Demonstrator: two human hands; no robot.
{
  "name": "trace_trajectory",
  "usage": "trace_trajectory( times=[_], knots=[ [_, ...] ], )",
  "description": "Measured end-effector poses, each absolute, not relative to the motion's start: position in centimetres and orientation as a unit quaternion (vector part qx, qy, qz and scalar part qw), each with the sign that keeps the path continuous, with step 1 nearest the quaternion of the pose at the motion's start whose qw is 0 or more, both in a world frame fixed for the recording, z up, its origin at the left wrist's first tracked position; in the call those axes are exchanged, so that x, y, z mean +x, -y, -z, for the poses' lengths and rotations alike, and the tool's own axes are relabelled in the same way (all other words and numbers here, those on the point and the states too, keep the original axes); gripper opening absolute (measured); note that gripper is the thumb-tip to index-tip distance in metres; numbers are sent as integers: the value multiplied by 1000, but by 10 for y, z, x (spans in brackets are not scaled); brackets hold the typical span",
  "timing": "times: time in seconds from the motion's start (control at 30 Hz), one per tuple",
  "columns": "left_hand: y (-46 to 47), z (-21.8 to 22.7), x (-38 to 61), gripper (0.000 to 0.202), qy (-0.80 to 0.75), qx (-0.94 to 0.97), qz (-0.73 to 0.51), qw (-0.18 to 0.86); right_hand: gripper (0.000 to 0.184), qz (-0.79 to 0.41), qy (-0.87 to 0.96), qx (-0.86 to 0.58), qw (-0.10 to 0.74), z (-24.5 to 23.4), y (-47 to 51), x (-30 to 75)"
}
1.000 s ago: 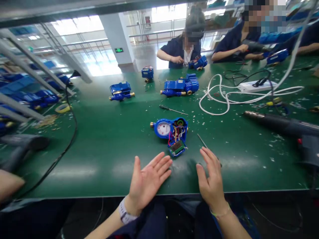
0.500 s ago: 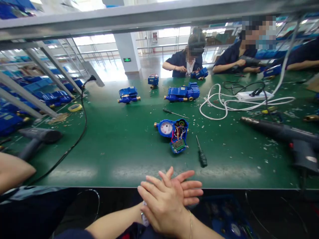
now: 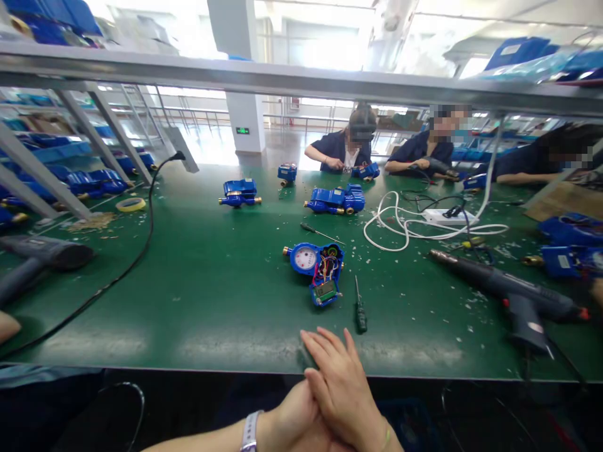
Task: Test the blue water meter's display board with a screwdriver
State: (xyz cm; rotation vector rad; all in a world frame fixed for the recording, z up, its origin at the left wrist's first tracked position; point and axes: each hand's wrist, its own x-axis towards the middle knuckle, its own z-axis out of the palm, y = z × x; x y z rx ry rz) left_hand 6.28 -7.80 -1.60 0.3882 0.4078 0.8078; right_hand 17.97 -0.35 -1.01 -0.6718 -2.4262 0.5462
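My right hand lies flat over my left hand at the near edge of the green table, its fingers stretched out and pointing up-left. The left hand's fingers are hidden beneath it, and a watch band shows on that wrist. Neither hand holds anything that I can see. Just beyond the hands lies an opened blue water meter with a white dial, coloured wires and a small green board. A dark-handled screwdriver lies right of the meter, closest to my right hand.
A heat gun lies at the right and another at the left, with a black cable trailing by it. Farther back are closed blue meters, a thin screwdriver, a white cord and a power strip. Three people work at the far side.
My hands drew back from beside the meter, came together palm to palm, and now rest stacked at the table's edge. The view has tilted upward.
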Motion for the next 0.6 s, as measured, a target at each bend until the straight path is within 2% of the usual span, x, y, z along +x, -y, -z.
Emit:
trace_trajectory(
  times=[0.03,0.13,0.2,0.27,0.33,0.37,0.47,0.6],
  knots=[
    [76,10,60,79,-196,195,-365,889,44,-205,893,-274,292,16,-5,190],
    [74,-7,42,60,-271,303,-379,832,43,-200,834,-370,356,34,-39,238],
    [76,-10,22,48,-371,486,-386,691,52,-182,773,-457,402,42,-67,283],
    [78,-2,0,39,-492,634,-370,469,62,-151,690,-548,448,45,-96,334],
    [78,16,-20,36,-526,724,-365,257,60,-116,596,-634,479,42,-124,384],
    [78,27,-28,36,-538,744,-347,191,55,-102,551,-671,485,38,-137,408],
    [79,60,-45,36,-566,752,-329,71,44,-99,451,-751,471,23,-169,461],
    [80,95,-56,41,-532,780,-328,-31,34,-168,371,-802,437,5,-209,494]
  ],
)
